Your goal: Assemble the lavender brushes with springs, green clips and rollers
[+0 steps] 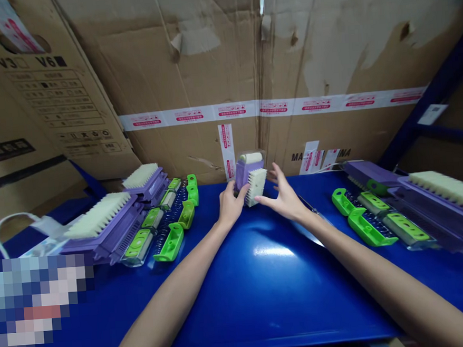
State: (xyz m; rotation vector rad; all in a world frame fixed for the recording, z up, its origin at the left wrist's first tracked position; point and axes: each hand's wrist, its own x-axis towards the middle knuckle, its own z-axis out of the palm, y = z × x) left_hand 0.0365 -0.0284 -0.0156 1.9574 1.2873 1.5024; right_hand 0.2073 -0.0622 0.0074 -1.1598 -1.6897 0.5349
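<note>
Head view, left hand (230,202) gripping purple part (248,165) with cream bristle pad (258,184), at far middle of blue desk (240,305); right hand (284,197) spread wide, thumb at pad; green pieces (170,243) on both sides

One purple plastic housing, box-shaped (248,165), stands raised between the two hands, gripped along its near-left side by the left hand (230,204). A pale cream, rounded strip (251,157) caps its upper end, above both hands. One cream rectangular block with ribbed, toothed edges (258,184) sits in front of the housing, tilted, its broad face towards the right hand (284,193). The block's lower end lies at the right thumb; whether they touch cannot be determined. Attachment of block to housing is not discernible.
</note>
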